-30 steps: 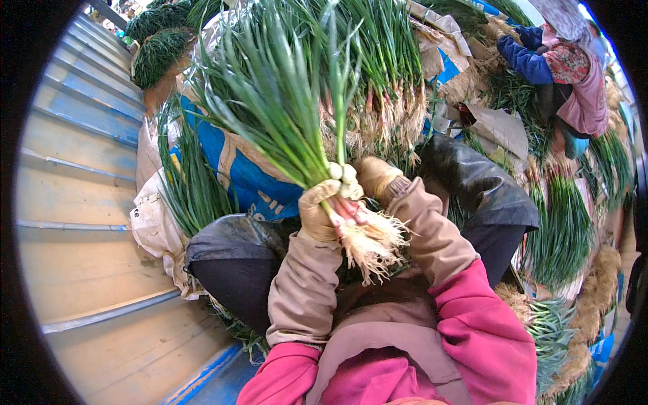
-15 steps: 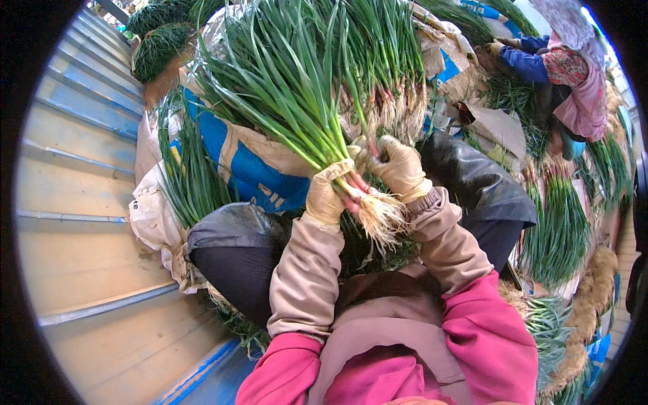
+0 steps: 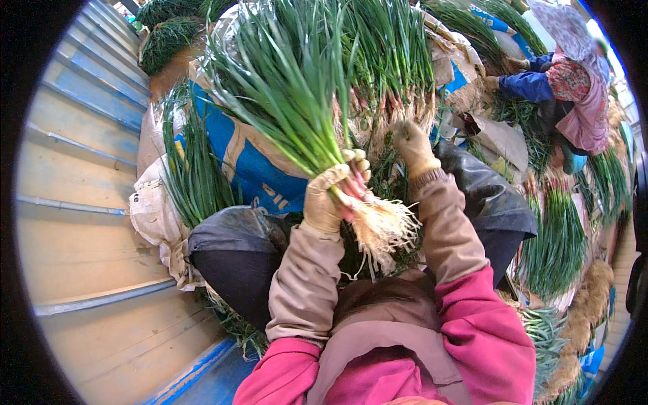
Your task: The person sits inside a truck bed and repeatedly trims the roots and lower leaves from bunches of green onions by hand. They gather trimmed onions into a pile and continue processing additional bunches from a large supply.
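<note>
Ridged tan-and-blue panelling (image 3: 88, 250) flanks a blue-and-tan woven sack (image 3: 253, 162). Above the lap (image 3: 381, 304), the cream-gloved left hand (image 3: 325, 202) clasps a green, stringy-rooted onion bunch (image 3: 314, 138) — whether the cream-gloved right hand (image 3: 414, 145) pinches anything is unclear.

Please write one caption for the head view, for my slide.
Gloved left hand grips green onions; gloved right hand is near the onion pile.

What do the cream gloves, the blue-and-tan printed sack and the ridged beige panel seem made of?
Cream gloves: probably rubber or latex, matte, from smooth, close-fitting wrinkles. Printed sack: perhaps woven plastic, slightly shiny, with stiff folds. Ridged panel: likely worn painted metal, from raised ribs and patchy blue.
</note>
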A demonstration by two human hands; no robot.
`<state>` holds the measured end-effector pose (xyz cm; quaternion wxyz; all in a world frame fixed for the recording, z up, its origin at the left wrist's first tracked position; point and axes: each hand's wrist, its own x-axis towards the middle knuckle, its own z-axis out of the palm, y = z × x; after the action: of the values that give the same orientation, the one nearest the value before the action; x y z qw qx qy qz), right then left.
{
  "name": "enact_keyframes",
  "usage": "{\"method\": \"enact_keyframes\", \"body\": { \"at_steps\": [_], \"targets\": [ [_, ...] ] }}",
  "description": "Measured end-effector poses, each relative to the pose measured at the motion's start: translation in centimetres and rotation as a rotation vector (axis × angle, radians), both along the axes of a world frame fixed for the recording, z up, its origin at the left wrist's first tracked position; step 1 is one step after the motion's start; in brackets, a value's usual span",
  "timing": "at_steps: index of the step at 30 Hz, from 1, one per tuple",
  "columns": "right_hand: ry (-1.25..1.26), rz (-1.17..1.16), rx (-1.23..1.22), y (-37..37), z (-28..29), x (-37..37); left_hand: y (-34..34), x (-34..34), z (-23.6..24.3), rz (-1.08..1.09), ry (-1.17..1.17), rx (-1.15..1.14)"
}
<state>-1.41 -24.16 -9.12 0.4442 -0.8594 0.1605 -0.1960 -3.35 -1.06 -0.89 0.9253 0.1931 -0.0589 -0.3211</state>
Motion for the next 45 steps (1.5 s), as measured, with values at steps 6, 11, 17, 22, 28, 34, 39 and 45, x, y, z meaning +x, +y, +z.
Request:
{"method": "enact_keyframes", "body": {
  "at_steps": [6,11,17,22,28,34,39,45],
  "targets": [
    [0.217,-0.144,-0.05,0.2,1.4,6.3,-1.3,-0.2,-1.1,-0.062,0.086,0.029],
    [-0.121,-0.155,-0.177,0.7,5.6,2.3,-0.4,0.0,-1.6,-0.113,0.098,0.018],
    [-0.23,0.083,0.201,5.9,7.6,-5.3,-0.3,0.3,-1.3,-0.117,0.028,0.081],
    [-0.131,0.3,0.208,8.6,6.5,-8.6,0.3,0.4,-2.6,-0.137,-0.084,0.176],
    [0.182,0.385,1.458,5.9,1.8,-6.2,-0.7,-0.5,-0.9,-0.114,0.08,-0.103],
    [-0.076,0.375,1.402,7.6,5.3,-3.5,0.0,0.1,-2.8,-0.134,0.048,0.019],
    [0.042,0.338,1.527,7.9,8.9,-3.5,-0.1,-0.1,-2.5,-0.071,-0.015,0.137],
    [-0.005,0.274,1.053,7.9,6.6,-3.7,0.0,0.2,-3.2,-0.064,-0.05,0.3]
  ]
}}
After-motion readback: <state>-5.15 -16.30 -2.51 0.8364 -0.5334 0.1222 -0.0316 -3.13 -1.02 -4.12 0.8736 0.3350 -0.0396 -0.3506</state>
